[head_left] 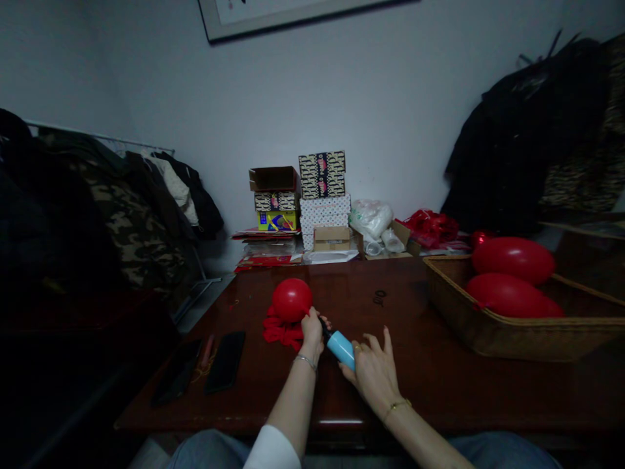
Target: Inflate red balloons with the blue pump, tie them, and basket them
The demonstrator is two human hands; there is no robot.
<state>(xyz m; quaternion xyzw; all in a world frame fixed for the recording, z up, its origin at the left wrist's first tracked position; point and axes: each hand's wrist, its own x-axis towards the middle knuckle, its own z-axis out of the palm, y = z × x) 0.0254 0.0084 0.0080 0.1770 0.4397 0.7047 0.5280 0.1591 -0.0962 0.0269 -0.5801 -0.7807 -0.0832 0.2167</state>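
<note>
A small, partly filled red balloon (291, 299) sits at the tip of a hand pump (340, 349) with a light blue barrel and a black nozzle end. My left hand (312, 331) is closed around the balloon's neck where it meets the nozzle. The pump's barrel lies between the thumb and fingers of my right hand (377, 370), whose other fingers stick out. Just under the balloon, a heap of limp red balloons (280, 332) rests on the brown table (390, 332). The join of neck and nozzle is hidden by my left fingers.
A wicker basket (547, 339) with big red balloons (512, 258) stands at the right. Two dark phones (225, 360) lie front left. Small black rings (379, 297) lie mid-table. Stacked boxes (322, 176) and plastic bags (372, 218) line the back wall.
</note>
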